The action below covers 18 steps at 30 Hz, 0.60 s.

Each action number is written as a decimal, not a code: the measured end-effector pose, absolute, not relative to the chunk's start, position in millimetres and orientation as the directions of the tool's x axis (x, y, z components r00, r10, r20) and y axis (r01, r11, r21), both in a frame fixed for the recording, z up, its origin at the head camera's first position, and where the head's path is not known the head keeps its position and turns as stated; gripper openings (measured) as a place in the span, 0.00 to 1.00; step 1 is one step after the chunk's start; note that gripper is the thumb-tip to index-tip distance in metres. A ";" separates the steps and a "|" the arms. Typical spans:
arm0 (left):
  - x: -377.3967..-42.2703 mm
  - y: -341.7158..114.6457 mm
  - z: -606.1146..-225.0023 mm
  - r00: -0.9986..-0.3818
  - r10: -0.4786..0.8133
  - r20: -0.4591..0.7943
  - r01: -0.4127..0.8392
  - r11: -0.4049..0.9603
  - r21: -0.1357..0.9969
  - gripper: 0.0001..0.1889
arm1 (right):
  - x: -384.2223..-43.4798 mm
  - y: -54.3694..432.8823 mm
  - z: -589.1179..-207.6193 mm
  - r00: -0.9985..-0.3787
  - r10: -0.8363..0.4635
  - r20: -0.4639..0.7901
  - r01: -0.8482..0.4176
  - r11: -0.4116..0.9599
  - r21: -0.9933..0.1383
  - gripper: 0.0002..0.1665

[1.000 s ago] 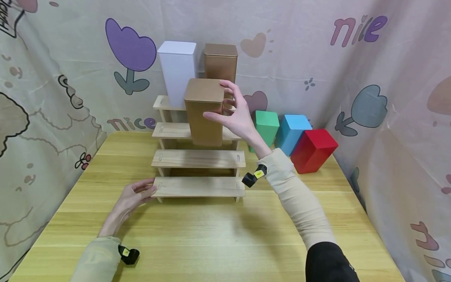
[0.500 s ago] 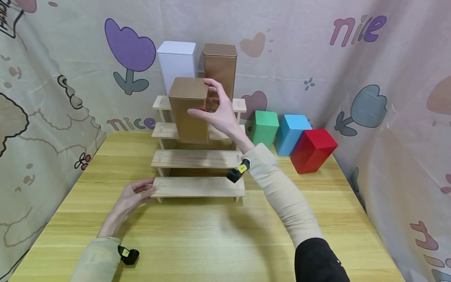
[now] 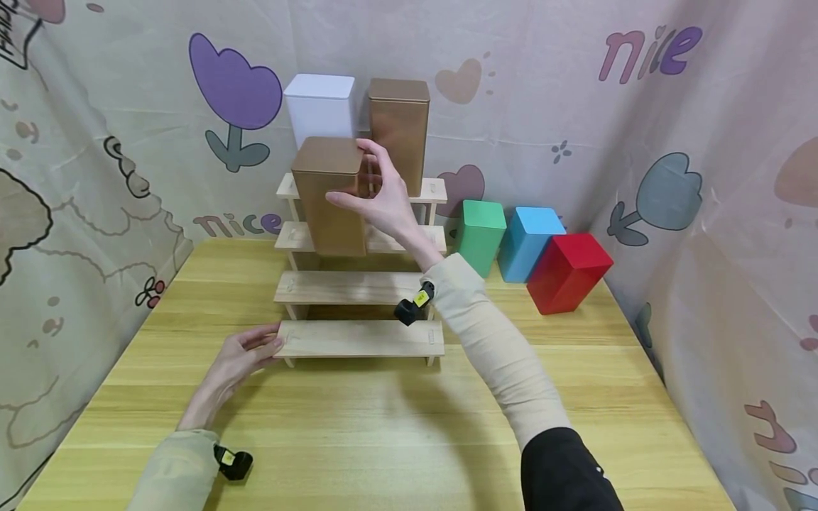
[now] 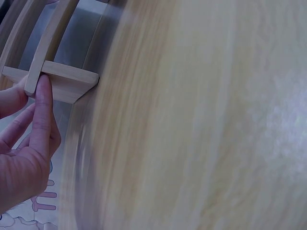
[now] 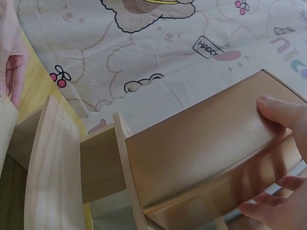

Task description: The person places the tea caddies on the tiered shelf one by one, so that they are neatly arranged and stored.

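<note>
Bronze, smooth rectangular box (image 3: 329,206) in our right hand (image 3: 388,202).
Thumb (image 5: 278,110) and fingers (image 5: 261,211) clamp its upper right side, at the second-highest tier (image 3: 382,244) of the grained wooden stand (image 3: 351,287); our left hand (image 3: 241,357) pinches the bottom shelf (image 3: 361,339).

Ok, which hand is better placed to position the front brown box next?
Likely the right hand: it holds the front brown box near the top. The left hand is lower, pinching the left end of the bottom shelf, and would probably have to let go first.
</note>
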<state>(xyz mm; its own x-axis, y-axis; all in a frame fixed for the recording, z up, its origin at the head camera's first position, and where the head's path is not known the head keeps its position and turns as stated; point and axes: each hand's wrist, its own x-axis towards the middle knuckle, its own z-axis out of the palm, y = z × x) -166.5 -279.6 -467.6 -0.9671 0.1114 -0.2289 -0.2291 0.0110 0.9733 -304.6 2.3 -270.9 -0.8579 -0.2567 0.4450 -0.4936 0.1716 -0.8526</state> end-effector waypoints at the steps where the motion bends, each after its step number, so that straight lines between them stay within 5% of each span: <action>1: -166.3 -279.6 -467.4 -0.967 0.116 -0.227 -0.226 0.016 0.974 0.35 | -304.9 1.3 -271.3 -0.859 -0.257 0.444 -0.493 0.173 -0.853 0.51; 18: -166.3 -279.7 -467.7 -0.968 0.111 -0.224 -0.221 0.040 0.975 0.35 | -303.1 -10.6 -274.4 -0.870 -0.257 0.422 -0.473 0.192 -0.860 0.53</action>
